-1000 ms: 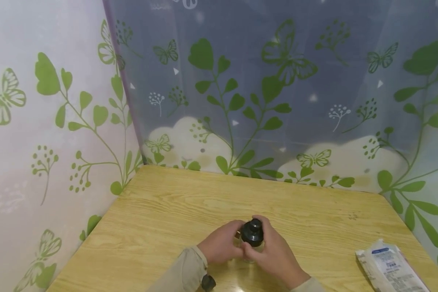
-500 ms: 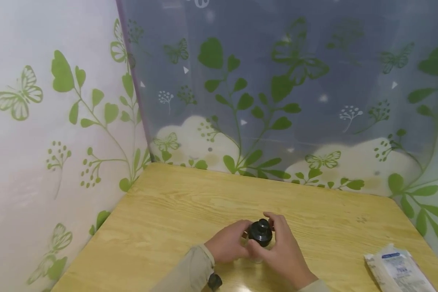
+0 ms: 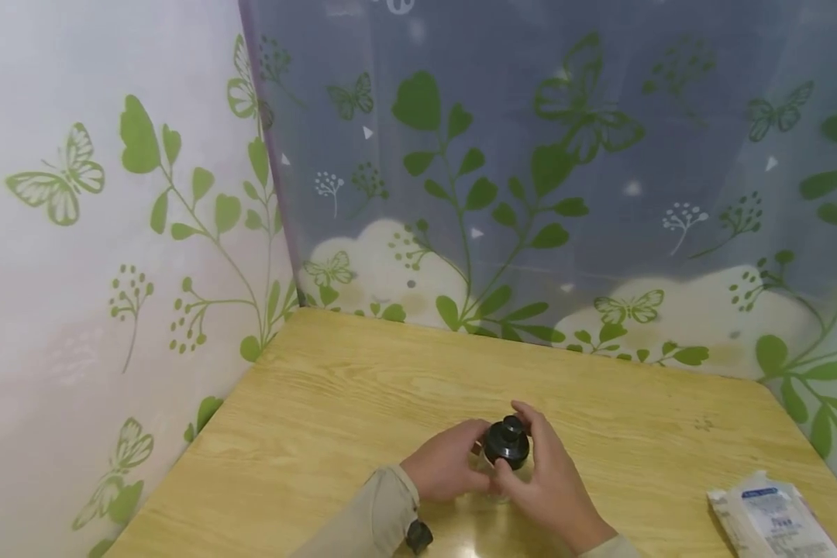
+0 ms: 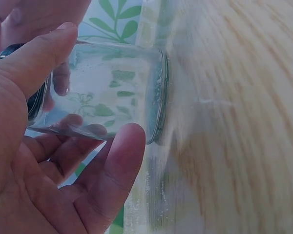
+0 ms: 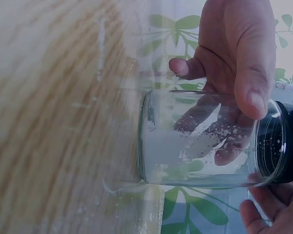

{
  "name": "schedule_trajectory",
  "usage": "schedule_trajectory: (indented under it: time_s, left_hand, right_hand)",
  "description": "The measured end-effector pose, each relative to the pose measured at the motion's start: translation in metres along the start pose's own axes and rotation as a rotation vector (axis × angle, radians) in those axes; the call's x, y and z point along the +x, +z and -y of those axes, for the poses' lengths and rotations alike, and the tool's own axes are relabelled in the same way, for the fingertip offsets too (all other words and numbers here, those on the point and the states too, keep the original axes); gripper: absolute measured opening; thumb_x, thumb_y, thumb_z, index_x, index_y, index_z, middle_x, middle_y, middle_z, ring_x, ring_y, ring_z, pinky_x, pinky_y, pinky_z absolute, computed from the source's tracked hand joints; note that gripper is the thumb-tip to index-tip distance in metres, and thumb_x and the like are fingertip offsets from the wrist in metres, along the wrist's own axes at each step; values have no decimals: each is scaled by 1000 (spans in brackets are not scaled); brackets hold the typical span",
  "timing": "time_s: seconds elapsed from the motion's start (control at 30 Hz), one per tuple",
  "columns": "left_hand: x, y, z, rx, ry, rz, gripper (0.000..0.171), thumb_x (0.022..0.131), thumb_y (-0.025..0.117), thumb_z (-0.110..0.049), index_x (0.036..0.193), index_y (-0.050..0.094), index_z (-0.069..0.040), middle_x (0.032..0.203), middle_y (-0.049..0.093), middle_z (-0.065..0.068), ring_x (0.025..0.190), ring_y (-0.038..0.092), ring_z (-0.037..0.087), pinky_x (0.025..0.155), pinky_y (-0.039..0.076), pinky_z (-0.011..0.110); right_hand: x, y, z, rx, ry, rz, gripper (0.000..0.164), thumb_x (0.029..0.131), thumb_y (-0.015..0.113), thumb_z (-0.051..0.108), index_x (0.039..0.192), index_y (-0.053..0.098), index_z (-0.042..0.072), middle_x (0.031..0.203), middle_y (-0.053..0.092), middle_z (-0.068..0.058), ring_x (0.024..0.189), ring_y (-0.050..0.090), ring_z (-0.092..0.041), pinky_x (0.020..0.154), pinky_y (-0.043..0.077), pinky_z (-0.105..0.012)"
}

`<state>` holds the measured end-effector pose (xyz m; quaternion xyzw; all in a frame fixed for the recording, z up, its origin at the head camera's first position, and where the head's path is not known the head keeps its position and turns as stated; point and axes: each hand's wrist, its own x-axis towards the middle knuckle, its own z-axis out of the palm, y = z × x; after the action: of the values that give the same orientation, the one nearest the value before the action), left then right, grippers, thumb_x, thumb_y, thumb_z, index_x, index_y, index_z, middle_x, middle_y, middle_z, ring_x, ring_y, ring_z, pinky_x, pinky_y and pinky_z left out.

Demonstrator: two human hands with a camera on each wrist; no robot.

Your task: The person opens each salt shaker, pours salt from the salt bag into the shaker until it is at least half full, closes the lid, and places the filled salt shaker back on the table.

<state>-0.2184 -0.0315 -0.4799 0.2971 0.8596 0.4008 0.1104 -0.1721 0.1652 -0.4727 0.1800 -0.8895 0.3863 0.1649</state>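
Observation:
A clear glass jar [image 5: 200, 161] with a black, knobbed lid [image 3: 508, 445] stands upright between both hands, its base right at the wooden table. My left hand [image 3: 449, 466] holds the jar's side, its thumb [image 4: 41, 58] lying along the glass near the lid. Through the glass, the left fingers show curled behind it. My right hand [image 3: 556, 487] is at the lid, thumb on the near side and forefinger bent round the far side. Its lower fingers [image 5: 271, 207] show just under the lid in the right wrist view. White specks cling to the jar's wall.
A white packet [image 3: 770, 518] with blue print lies at the table's right. By the left cuff sits a small black object [image 3: 418, 536]. Patterned panels [image 3: 460, 155] with green leaves and butterflies border the wooden table [image 3: 363, 364].
The head view has shifted, so the scene sits further right. My right forefinger has lifted and spread from the lid's far side. The left hand keeps its hold on the jar.

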Motion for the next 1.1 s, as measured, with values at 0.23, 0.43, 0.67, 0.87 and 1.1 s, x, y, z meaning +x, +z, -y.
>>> schedule_trajectory:
  time_s: [0.23, 0.43, 0.67, 0.87, 1.1]
  left_hand:
    - [1, -3, -2, -2, 1, -4, 57, 84, 85, -42, 131, 61, -21, 122, 64, -11, 107, 63, 7, 95, 53, 30]
    - [-1, -6, 0, 14, -25, -22, 56, 82, 86, -39, 129, 62, -23, 119, 64, -13, 108, 62, 7, 96, 53, 32]
    - [-1, 3, 2, -6, 4, 4, 53, 87, 83, -41, 130, 60, -20, 122, 63, -11, 107, 62, 5, 96, 53, 28]
    - [0, 2, -1, -8, -10, 1, 60, 84, 86, -42, 133, 60, -19, 124, 64, -10, 108, 63, 6, 95, 53, 30]
    - [2, 1, -1, -11, -13, 3, 56, 82, 86, -40, 129, 61, -22, 122, 63, -12, 107, 62, 8, 94, 53, 30]
  right_hand:
    - [6, 1, -1, -36, -7, -72, 88, 83, 88, 32, 151, 39, 4, 109, 50, -3, 92, 49, -20, 75, 43, -32]
    - [9, 3, 2, -59, -18, -75, 84, 82, 86, 25, 150, 40, 3, 108, 51, -3, 96, 50, -21, 81, 45, -38]
    - [-2, -1, 3, -38, 7, -37, 90, 83, 85, 27, 155, 35, 5, 131, 57, -8, 124, 53, -34, 98, 45, -65]
    - [0, -1, 2, -39, 39, -60, 96, 81, 89, 41, 154, 38, 6, 125, 56, -8, 117, 54, -30, 96, 47, -59]
    - [2, -1, 1, -69, 28, -99, 87, 83, 88, 34, 150, 41, 5, 108, 53, -3, 99, 52, -23, 82, 45, -42]
